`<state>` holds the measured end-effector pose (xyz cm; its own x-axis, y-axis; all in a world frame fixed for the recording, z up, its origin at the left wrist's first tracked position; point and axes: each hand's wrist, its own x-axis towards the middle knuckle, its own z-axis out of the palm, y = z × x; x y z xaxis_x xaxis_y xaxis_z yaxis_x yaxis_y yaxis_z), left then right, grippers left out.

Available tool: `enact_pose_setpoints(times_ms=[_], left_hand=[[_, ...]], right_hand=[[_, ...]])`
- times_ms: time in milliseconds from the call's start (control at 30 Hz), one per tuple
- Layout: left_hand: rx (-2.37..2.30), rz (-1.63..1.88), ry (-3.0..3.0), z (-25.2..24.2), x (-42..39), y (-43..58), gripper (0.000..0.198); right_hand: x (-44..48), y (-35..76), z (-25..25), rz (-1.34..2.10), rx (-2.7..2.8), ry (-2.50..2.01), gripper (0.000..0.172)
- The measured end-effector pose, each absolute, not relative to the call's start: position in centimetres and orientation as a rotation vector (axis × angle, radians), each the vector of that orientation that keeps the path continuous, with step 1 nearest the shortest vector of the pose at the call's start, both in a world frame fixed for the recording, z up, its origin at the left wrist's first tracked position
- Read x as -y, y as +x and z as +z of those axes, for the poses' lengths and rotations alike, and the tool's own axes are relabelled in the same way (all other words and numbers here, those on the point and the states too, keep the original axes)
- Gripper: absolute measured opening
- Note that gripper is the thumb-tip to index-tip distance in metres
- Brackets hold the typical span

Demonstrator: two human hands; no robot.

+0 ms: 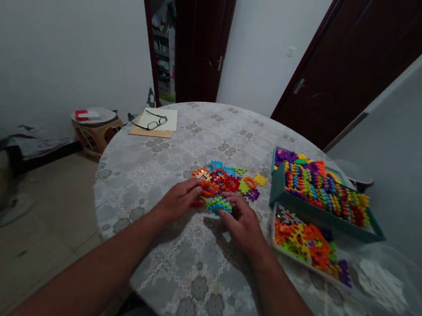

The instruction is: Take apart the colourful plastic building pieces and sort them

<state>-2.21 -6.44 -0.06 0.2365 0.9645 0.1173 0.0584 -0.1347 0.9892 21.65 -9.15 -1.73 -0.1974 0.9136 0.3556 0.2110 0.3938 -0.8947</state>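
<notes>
My left hand [180, 199] is closed with thumb and fingers on an orange toy building piece [209, 188]. Between the hands is a stack of blue and green toothed building pieces [219, 204], and my right hand [242, 219] grips its right side. A red piece [197, 202] shows just beside my left fingertips. Right behind the hands lies a loose spread of toothed plastic pieces, with a red one [231, 184], a yellow one [260, 179] and a purple one [253, 194] among them. My fingers partly hide the held pieces.
Patterned cloth covers the round table [193, 277]. On the right stand a green box [318, 208] of stacked pieces and a clear tray [307, 267] of loose ones. Glasses [153, 124] rest on paper at the far left. A wooden stool [98, 133] stands beyond the table edge.
</notes>
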Motion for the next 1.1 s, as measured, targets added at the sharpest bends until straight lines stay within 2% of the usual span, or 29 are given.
enact_pose_setpoints(times_ms=[67, 200, 600, 700, 833, 967, 1100], left_hand=[[-0.983, 1.011, 1.572, 0.2, 7.1, -1.4, 0.037], [-0.999, 0.917, 1.802, 0.6, 7.1, -1.3, 0.039], [-1.038, 0.702, 1.862, -0.4, 6.5, -1.9, 0.051], [-1.072, 0.687, 1.873, 0.1, 6.6, -1.3, 0.048], [-1.129, 0.752, 1.992, 0.2, 6.3, -1.2, 0.042], [-1.102, 0.757, 2.132, -0.2, 6.3, -1.3, 0.041], [-1.031, 0.795, 2.126, -0.2, 6.7, -1.5, 0.045]], right_hand=[[9.1, 21.5, -1.7, 0.891, 1.639, -0.967, 0.019], [9.2, 21.3, -1.7, 0.904, 1.662, -1.03, 0.026], [9.0, 21.1, -1.1, 0.559, 1.818, -1.132, 0.047], [8.9, 21.1, -1.2, 0.547, 1.884, -1.089, 0.053], [9.1, 21.3, -0.4, 0.622, 1.999, -1.045, 0.049], [9.7, 21.7, 1.1, 0.652, 2.074, -1.153, 0.03], [10.7, 23.2, 3.9, 0.594, 2.159, -1.184, 0.027]])
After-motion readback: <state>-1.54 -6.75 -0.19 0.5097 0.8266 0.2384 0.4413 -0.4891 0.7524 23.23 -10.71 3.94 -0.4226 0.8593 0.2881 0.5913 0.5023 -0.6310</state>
